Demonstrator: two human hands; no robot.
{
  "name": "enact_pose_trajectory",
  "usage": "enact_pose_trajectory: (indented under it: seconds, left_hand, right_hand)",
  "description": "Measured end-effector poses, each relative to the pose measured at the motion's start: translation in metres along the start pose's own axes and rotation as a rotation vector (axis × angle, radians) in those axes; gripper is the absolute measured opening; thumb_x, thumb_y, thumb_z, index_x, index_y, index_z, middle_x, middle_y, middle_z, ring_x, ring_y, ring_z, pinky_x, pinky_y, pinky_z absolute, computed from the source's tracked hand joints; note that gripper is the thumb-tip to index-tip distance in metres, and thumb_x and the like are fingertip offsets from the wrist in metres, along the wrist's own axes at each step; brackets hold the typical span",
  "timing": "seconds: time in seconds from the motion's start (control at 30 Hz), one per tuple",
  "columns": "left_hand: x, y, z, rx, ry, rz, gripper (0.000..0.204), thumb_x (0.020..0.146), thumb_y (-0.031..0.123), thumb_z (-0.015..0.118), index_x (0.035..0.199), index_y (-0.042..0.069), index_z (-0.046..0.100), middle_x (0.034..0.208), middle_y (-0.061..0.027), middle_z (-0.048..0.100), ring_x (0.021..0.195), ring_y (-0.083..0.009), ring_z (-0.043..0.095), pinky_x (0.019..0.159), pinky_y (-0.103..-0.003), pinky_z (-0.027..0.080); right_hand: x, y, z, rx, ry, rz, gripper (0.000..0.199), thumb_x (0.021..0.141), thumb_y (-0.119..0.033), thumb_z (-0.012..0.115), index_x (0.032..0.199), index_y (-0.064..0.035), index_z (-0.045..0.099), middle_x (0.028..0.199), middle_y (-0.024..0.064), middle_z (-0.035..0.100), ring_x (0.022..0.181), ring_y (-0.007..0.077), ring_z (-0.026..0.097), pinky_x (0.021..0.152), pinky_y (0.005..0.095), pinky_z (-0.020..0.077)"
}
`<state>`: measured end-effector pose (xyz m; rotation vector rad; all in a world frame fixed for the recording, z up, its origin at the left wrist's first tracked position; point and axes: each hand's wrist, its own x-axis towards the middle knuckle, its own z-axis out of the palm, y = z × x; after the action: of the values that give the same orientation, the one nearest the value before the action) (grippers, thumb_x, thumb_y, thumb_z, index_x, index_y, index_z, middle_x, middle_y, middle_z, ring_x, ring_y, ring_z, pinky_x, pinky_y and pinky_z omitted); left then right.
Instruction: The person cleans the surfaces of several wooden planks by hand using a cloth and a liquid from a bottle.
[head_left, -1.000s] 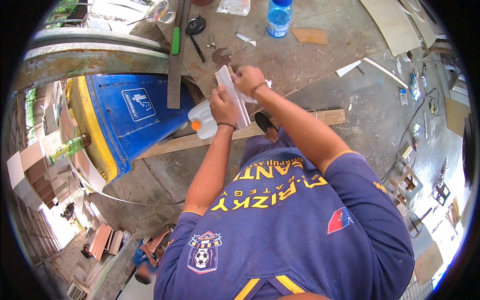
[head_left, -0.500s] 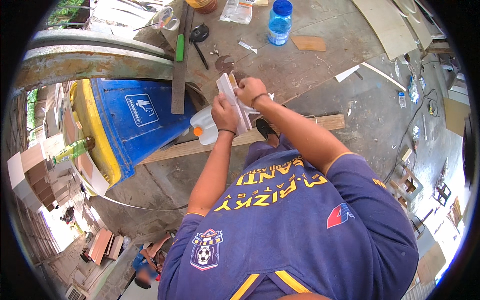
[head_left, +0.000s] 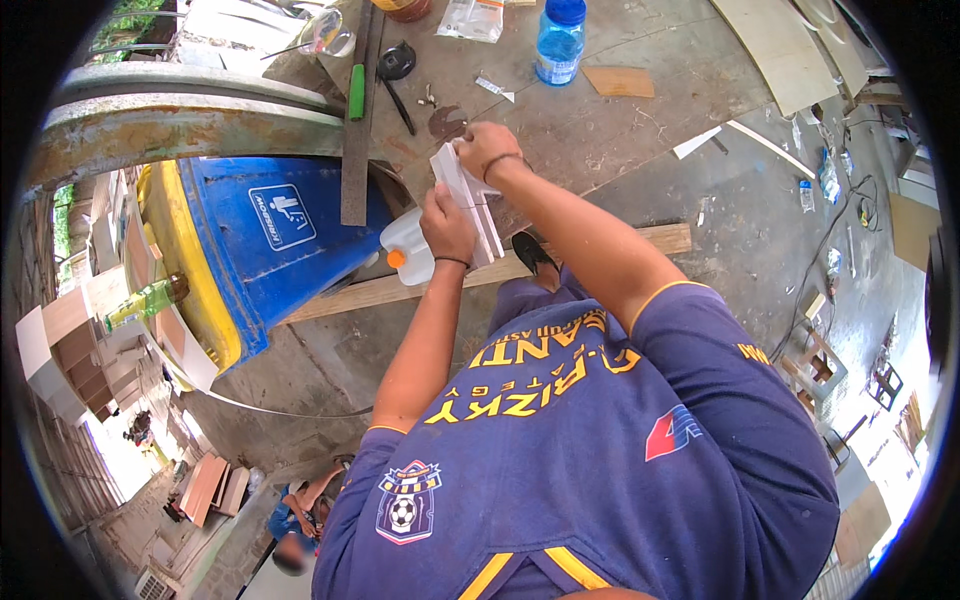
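A narrow stack of pale, board-like strips [head_left: 487, 238] slants across in front of me over the near edge of the worktable. My left hand [head_left: 447, 226] is closed around its left side, near the middle. At the far end, my right hand [head_left: 488, 148] is closed with its fingers bent against the strips. Whatever its fingers pinch is hidden behind the hand. Just below the left hand is a translucent jug [head_left: 412, 262] with an orange cap [head_left: 396, 258].
The worktable [head_left: 620, 130] holds a blue-lidded jar [head_left: 560, 45], a thin brown offcut [head_left: 618, 82], a black round tool [head_left: 397, 61] and a long flat bar [head_left: 357, 170]. A blue bin [head_left: 240, 240] lies left. A wooden beam [head_left: 640, 242] crosses below. Another person [head_left: 295, 520] is at lower left.
My right hand has slid away from me and slightly left, up to the far end of the strips. My left hand keeps its grip in nearly the same place.
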<state>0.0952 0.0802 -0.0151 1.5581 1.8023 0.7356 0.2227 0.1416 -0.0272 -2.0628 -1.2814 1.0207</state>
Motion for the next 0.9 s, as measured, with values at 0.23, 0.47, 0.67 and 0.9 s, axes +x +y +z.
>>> enact_pose_trajectory:
  seconds: [0.23,0.47,0.67,0.9]
  left_hand:
    - [-0.002,-0.008,-0.004,-0.065,0.03,-0.021,0.044,0.098,0.033,0.036,0.089,-0.004,0.058,0.078,-0.0256,0.06,0.072,-0.0414,0.057,0.067,-0.045,0.042]
    - [-0.005,-0.003,0.004,0.063,0.079,0.049,0.042,0.097,0.033,0.037,0.086,-0.003,0.056,0.077,-0.0271,0.059,0.074,-0.0456,0.056,0.064,-0.049,0.041]
    - [-0.004,-0.007,0.006,0.016,0.084,0.042,0.044,0.097,0.034,0.037,0.085,-0.003,0.056,0.074,-0.0265,0.059,0.073,-0.0457,0.056,0.063,-0.049,0.041]
    - [-0.004,-0.006,0.005,0.052,0.091,0.046,0.044,0.097,0.035,0.036,0.088,-0.003,0.058,0.078,-0.0264,0.06,0.075,-0.0451,0.058,0.064,-0.049,0.042]
  right_hand:
    - [-0.05,0.015,0.002,-0.037,-0.095,-0.064,0.03,0.077,-0.033,0.063,0.085,-0.0049,0.069,0.089,0.0203,0.065,0.087,0.0374,0.062,0.077,0.0415,0.0496]
    - [-0.007,0.001,0.0,-0.053,-0.1,-0.008,0.031,0.08,-0.033,0.06,0.09,-0.0051,0.069,0.095,0.0204,0.065,0.093,0.0378,0.062,0.082,0.0425,0.0485]
    - [-0.028,0.012,0.002,-0.062,-0.117,-0.023,0.031,0.078,-0.034,0.061,0.087,-0.0053,0.069,0.092,0.0202,0.065,0.089,0.0369,0.062,0.08,0.041,0.0489]
    - [-0.031,0.007,0.0,-0.041,-0.105,-0.017,0.032,0.082,-0.036,0.059,0.09,-0.0068,0.069,0.097,0.02,0.065,0.093,0.0377,0.061,0.083,0.043,0.0484]
